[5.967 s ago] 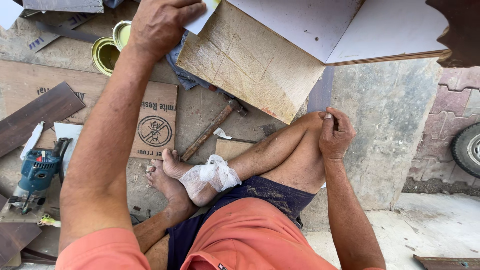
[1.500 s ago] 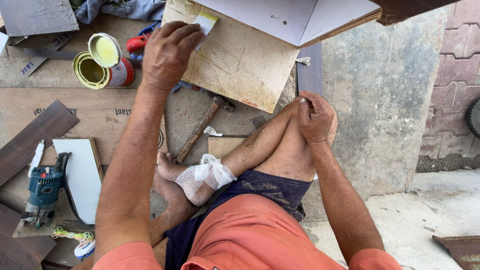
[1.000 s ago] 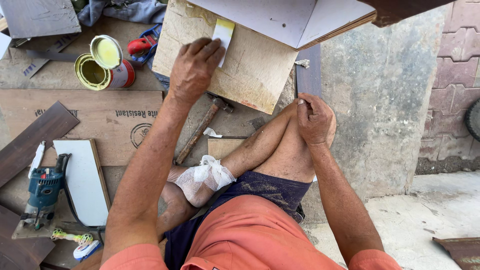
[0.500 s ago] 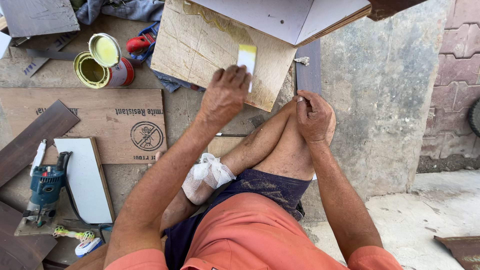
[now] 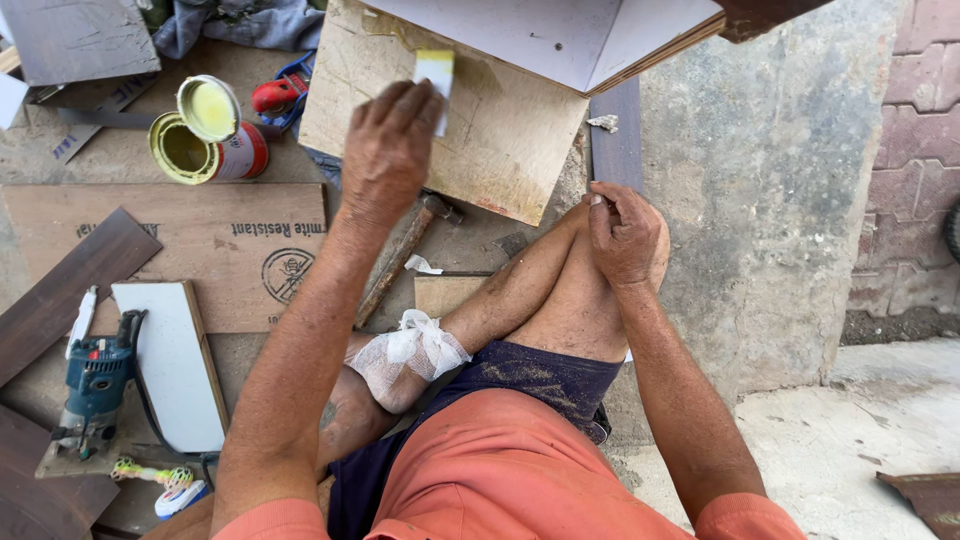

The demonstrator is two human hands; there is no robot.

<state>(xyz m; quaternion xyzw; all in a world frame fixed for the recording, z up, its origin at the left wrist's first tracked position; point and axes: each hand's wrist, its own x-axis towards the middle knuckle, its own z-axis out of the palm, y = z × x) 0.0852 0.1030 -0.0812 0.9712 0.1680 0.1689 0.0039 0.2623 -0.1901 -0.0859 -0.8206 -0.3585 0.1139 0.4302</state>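
A small yellow-white card [image 5: 436,80] is held in the left hand [image 5: 390,150], pinched at its lower edge by curled fingers, its face laid flat on a bare plywood board [image 5: 440,150]. The board lies tilted on the ground ahead of the seated person, its upper part covered by a white-faced panel [image 5: 560,35]. The right hand [image 5: 622,232] is rested on the raised right knee [image 5: 640,270], fingers bent loosely over it; something small may be pinched at the fingertips, but this cannot be told. A white bandage [image 5: 410,355] is seen wrapped around the foot tucked below the knee. A hammer [image 5: 400,260] lies just under the left forearm, its head near the board's lower edge. Left of the board, an open tin [image 5: 195,150] is seen on its side, with its yellow-coated lid [image 5: 208,108] leaning at the rim. A brown printed sheet [image 5: 200,250] is spread below the tin. At far left a blue power tool [image 5: 95,390] rests beside a white board [image 5: 175,365]. A dark plank [image 5: 70,290] lies aslant at the left edge. A concrete slab [image 5: 760,200] is seen at right.
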